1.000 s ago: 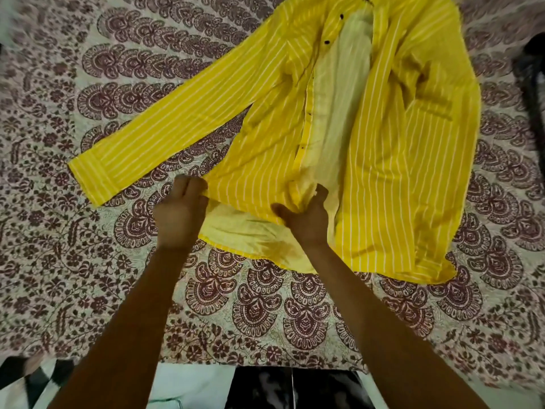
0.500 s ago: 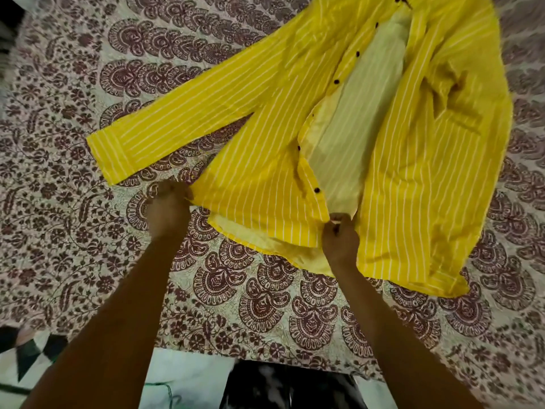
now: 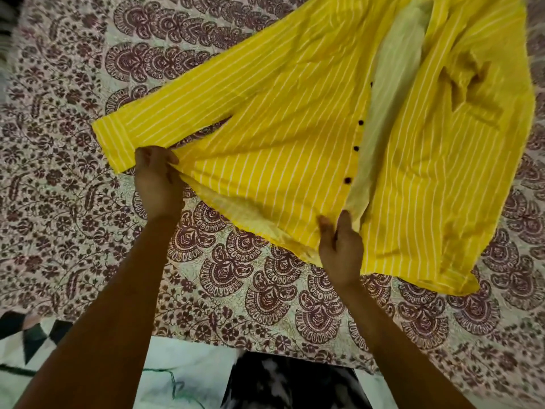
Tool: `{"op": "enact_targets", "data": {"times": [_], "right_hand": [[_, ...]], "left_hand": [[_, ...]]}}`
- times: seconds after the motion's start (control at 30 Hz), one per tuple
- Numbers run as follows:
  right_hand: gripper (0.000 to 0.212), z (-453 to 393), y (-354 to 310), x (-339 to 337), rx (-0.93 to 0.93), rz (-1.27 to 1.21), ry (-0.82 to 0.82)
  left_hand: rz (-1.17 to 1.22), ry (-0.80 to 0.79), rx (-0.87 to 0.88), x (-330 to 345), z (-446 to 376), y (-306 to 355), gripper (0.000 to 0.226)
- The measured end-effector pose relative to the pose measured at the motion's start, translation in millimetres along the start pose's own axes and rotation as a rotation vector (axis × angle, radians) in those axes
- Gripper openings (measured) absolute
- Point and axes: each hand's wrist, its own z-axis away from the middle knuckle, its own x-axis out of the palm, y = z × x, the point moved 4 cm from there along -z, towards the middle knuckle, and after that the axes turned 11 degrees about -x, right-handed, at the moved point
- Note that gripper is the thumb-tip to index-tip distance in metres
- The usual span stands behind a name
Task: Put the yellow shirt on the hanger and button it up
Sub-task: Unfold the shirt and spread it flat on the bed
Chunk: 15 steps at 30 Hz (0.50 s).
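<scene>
Both hands had drawn the yellow striped shirt point(image 3: 295, 137) nearer, left hand point(image 3: 156, 181) gripping its hem, right hand point(image 3: 342, 249) pinching the placket, over the paisley bedspread point(image 3: 73, 202).

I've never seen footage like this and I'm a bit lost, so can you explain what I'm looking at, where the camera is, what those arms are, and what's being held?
There is no machine here. The camera sits on a person's head and looks forward and down, so the two bare arms reaching in from the bottom are the wearer's own. A yellow shirt with thin white stripes lies spread on a patterned bedsheet printed with maroon shapes. The shirt is open down the front, showing its paler inside and a row of dark buttons along one edge. The left hand grips the shirt's side near the sleeve cuff. The right hand pinches the bottom hem beside the button edge. No hanger is in view.
</scene>
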Motion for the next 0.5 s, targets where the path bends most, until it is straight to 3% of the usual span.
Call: {"op": "enact_targets", "data": {"times": [0.07,0.13,0.23,0.5], "right_hand": [[0.035,16,18,26,0.146,0.100,-0.303],[0.029,27,30,42,0.323,0.088,-0.445],[0.026,25,24,46,0.427,0.060,-0.430],[0.023,27,14,55,0.449,0.191,-0.538]], "left_hand": [[-0.136,-0.111,-0.070,14,-1,-21,0.029],[-0.233,-0.202,-0.173,25,1,-35,0.027],[-0.282,-0.199,-0.224,30,-3,-36,0.028],[-0.485,-0.286,-0.216,29,-4,-38,0.032]]}}
